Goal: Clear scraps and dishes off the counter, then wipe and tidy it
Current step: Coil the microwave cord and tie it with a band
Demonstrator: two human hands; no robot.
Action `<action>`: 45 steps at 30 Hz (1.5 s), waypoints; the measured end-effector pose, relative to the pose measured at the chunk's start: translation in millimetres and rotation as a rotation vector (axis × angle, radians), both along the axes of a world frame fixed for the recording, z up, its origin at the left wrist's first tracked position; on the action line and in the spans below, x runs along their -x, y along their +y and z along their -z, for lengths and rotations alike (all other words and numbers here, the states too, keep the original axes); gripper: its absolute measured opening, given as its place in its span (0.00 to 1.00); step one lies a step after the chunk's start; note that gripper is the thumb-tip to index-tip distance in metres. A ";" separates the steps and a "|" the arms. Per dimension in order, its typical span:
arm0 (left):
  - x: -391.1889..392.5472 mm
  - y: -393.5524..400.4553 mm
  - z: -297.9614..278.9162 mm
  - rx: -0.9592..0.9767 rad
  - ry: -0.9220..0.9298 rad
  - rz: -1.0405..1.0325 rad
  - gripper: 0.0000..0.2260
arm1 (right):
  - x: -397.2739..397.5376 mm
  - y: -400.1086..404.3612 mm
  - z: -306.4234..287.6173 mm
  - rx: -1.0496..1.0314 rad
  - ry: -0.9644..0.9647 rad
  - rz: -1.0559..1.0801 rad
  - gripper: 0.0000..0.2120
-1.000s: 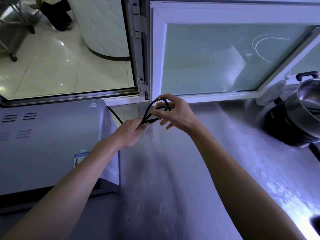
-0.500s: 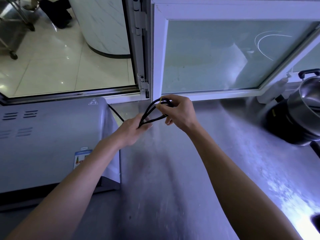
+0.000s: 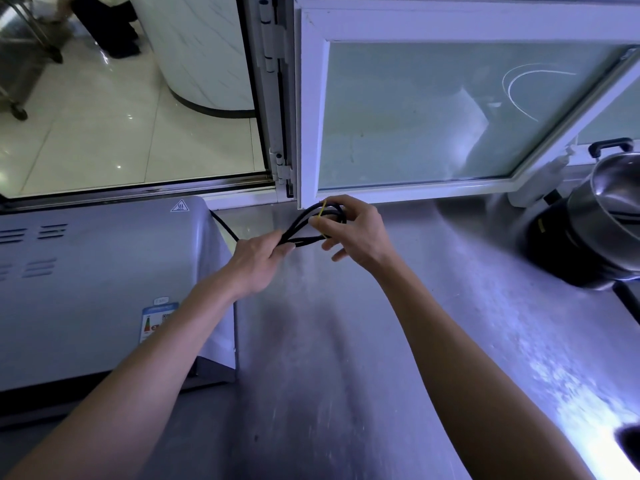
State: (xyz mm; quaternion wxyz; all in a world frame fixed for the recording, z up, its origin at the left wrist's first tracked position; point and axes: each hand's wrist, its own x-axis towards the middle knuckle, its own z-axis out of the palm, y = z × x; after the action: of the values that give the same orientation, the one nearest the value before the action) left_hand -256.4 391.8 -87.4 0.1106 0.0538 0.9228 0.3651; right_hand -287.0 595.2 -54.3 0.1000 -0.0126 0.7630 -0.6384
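Observation:
A black power cord (image 3: 304, 220) is folded into loops above the steel counter (image 3: 346, 358), near the window frame. My left hand (image 3: 256, 261) grips the bundled strands at their near end. My right hand (image 3: 353, 233) holds the far loops and pinches a thin yellow band (image 3: 322, 216) that crosses them. One strand of the cord runs back behind the grey appliance (image 3: 97, 282) on the left.
The grey appliance with vent slots and a heat warning sign fills the left of the counter. A steel pot (image 3: 609, 202) sits on a black cooker (image 3: 561, 244) at the right edge. A white-framed glass window (image 3: 450, 109) stands open behind my hands.
Both hands have stayed at the cord with small finger movements. My right hand has turned slightly and the yellow band now shows across the loops.

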 end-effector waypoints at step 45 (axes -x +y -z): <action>27.3 1.5 -22.7 -0.429 0.021 -0.025 0.10 | 20.6 -30.7 -3.9 0.159 -0.082 -0.152 0.13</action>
State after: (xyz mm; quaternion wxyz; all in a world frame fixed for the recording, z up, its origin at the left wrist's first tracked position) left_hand -283.7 393.3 -64.7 0.0828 0.0685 0.8256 0.5539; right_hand -307.6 564.5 -50.5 0.1780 -0.0522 0.7019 -0.6876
